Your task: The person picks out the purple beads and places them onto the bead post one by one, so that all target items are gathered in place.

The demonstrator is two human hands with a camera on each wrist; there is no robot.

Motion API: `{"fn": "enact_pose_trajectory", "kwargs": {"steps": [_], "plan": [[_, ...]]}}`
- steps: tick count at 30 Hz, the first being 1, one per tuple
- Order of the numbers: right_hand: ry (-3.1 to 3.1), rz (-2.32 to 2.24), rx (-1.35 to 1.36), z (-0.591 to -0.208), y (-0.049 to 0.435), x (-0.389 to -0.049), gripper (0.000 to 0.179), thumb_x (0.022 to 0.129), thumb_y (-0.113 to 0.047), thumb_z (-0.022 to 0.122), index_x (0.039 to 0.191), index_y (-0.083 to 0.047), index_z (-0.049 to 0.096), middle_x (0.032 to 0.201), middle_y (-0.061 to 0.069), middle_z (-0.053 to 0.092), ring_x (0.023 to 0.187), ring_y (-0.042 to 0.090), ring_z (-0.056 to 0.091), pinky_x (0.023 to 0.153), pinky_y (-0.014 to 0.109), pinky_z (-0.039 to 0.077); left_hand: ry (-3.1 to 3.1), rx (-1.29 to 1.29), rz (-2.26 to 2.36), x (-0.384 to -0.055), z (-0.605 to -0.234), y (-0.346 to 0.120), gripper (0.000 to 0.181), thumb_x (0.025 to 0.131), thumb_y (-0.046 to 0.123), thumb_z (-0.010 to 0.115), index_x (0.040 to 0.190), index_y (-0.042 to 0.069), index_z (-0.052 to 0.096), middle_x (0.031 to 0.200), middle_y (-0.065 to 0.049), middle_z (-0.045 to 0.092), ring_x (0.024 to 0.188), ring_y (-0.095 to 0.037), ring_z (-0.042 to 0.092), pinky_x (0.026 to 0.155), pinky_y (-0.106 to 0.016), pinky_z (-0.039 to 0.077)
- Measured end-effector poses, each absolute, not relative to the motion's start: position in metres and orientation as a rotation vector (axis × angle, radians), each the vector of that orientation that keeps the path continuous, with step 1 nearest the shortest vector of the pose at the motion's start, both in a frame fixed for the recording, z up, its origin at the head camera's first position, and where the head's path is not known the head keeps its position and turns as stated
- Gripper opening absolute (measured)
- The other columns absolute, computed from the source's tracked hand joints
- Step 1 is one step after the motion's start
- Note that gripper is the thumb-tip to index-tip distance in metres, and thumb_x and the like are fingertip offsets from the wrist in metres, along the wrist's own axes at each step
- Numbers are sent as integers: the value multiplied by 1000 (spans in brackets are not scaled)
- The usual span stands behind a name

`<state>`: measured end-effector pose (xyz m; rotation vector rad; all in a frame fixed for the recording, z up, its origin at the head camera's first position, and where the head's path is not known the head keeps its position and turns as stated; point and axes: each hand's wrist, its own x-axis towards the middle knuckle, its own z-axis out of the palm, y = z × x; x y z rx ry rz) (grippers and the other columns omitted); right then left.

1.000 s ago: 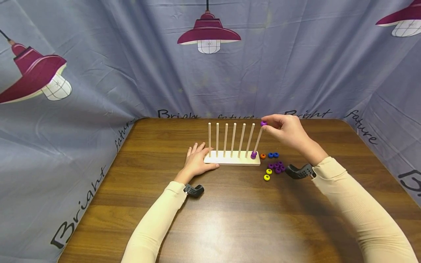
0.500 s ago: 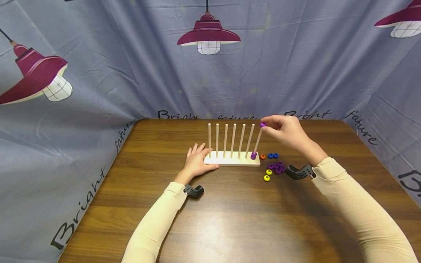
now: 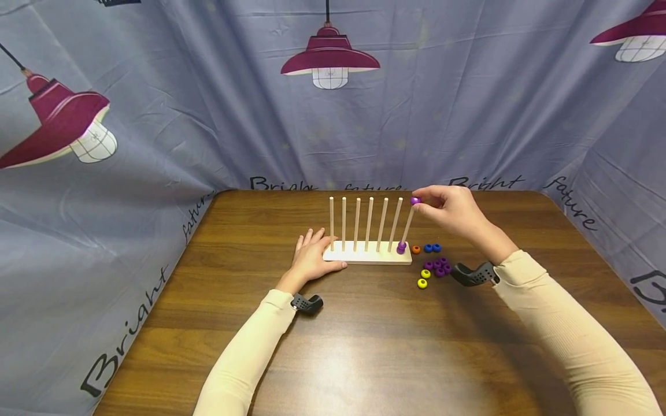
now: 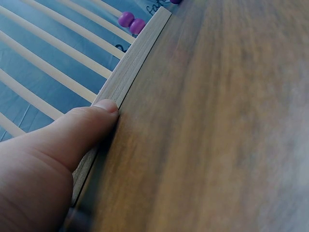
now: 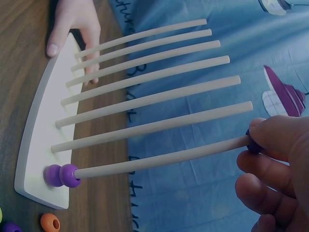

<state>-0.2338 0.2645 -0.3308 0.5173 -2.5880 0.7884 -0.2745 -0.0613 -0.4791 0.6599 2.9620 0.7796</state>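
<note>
A pale wooden peg rack (image 3: 366, 255) with a row of upright pegs stands on the table. My left hand (image 3: 311, 260) holds its left end, thumb (image 4: 99, 113) against the front edge and fingers at the back. Two purple beads (image 5: 62, 175) sit at the foot of the rightmost peg. At that peg's tip my right hand (image 3: 451, 211) pinches another purple bead (image 3: 415, 200) between thumb and fingers. In the right wrist view the fingertips partly hide this bead (image 5: 253, 143), and the peg's end meets it. How far it is threaded I cannot tell.
Right of the rack lie an orange bead (image 3: 415, 249), two blue beads (image 3: 428, 248), several purple beads (image 3: 439, 271) and two yellow beads (image 3: 422, 283). A printed curtain (image 3: 333, 133) hangs behind the wooden table (image 3: 364, 341).
The right hand and its purple bead have shifted slightly down and left at the peg tip, and the bead has tilted. The left hand stays on the rack.
</note>
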Motion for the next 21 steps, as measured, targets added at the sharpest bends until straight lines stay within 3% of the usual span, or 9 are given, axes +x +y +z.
{"fn": "enact_pose_trajectory", "kwargs": {"steps": [21], "plan": [[-2576, 835, 506, -331, 267, -230, 20, 92, -16, 74, 108, -5, 78, 94, 12, 80, 69, -15, 58, 61, 10, 45, 2962, 658, 782, -274, -478, -62, 76, 81, 56, 78, 145, 21, 57, 164, -17, 38, 157, -45, 20, 128, -60, 9]]}}
